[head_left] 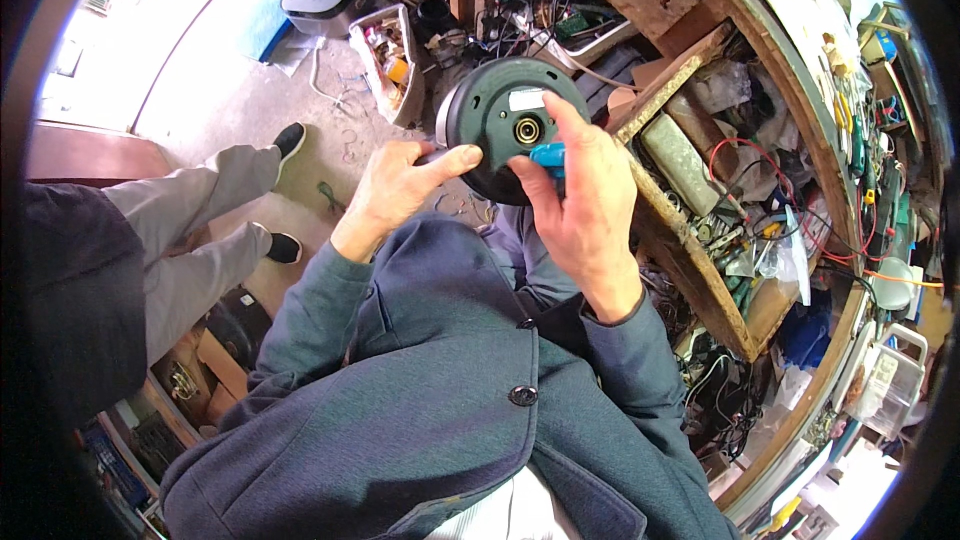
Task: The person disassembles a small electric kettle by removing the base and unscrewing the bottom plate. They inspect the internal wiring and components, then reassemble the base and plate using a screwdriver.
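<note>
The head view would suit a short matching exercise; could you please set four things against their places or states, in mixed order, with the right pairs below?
Things
1. Left hand
2. Right hand
3. White box
4. Wooden drawer

Places or states
A. On the floor, with a yellow-orange item in it
B. Gripping a blue tool
C. Cluttered, to the right of both hands
D. Holding the round black base at its left edge

Right pairs: 1-D, 2-B, 3-A, 4-C
</note>
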`<state>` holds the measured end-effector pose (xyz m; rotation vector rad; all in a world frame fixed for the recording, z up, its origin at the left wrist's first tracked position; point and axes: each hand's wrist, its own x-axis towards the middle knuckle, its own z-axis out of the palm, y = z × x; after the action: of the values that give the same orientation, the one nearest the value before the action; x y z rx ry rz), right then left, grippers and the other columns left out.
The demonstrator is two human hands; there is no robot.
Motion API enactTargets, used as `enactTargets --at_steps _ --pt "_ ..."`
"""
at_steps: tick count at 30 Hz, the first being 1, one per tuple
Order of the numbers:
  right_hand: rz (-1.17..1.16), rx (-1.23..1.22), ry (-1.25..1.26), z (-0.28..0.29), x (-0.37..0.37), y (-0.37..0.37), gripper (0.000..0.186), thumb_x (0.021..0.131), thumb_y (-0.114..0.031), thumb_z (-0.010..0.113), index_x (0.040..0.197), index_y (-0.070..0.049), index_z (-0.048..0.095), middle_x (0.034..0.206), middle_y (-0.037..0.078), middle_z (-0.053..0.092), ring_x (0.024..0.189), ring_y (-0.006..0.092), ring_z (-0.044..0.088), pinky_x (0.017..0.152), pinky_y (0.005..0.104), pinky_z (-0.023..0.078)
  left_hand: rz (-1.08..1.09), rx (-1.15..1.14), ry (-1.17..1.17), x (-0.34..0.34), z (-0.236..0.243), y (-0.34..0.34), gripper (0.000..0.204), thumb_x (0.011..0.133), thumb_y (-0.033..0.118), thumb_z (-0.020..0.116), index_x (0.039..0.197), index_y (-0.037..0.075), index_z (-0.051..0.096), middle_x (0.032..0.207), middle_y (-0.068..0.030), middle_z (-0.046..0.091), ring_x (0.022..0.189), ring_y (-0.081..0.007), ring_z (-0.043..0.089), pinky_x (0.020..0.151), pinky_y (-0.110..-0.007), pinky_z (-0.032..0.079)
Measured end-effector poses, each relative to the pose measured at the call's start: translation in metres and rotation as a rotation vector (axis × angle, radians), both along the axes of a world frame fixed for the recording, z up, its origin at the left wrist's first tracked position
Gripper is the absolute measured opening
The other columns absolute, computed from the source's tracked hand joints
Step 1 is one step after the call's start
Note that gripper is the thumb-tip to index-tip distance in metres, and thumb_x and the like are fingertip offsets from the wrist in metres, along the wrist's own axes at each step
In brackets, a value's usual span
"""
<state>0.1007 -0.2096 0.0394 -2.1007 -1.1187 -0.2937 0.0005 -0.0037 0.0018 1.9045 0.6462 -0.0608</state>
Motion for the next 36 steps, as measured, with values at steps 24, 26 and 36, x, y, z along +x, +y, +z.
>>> enactTargets --at_steps 24,26,36 --pt "-0.071 -0.217 -0.009 0.015 -0.001 0.002 0.041 0.087 -0.011 0.073 0.125 -0.003 0.060 0.103 0.017 0.058 0.091 0.0344 0.062 0.073 0.0428 0.053 -0.004 0.084 0.001 0.000 0.003 -0.001 0.075 0.080 0.068 0.073 0.080 -0.007 0.072 0.065 -0.0186 0.062 0.065 -0.0203 0.062 0.064 -0.041 0.048" --pt "-0.045 -0.269 -0.017 0.023 0.000 0.002 0.040 0.086 -0.010 0.072 0.124 -0.003 0.060 0.106 0.018 0.058 0.092 0.0346 0.063 0.073 0.0427 0.054 -0.012 0.124 0.002 0.000 0.006 -0.002 0.075 0.079 0.068 0.073 0.080 -0.007 0.072 0.066 -0.0196 0.064 0.066 -0.0220 0.064 0.065 -0.041 0.049" --pt "-0.040 -0.443 -0.092 0.040 0.002 -0.007 0.027 0.094 -0.020 0.069 0.116 -0.006 0.061 0.088 0.012 0.054 0.090 0.0317 0.061 0.076 0.0457 0.051 0.066 0.069 -0.004 0.009 0.023 -0.007 0.065 0.082 0.060 0.076 0.085 -0.005 0.072 0.072 -0.0026 0.061 0.069 -0.0111 0.052 0.062 -0.030 0.040"
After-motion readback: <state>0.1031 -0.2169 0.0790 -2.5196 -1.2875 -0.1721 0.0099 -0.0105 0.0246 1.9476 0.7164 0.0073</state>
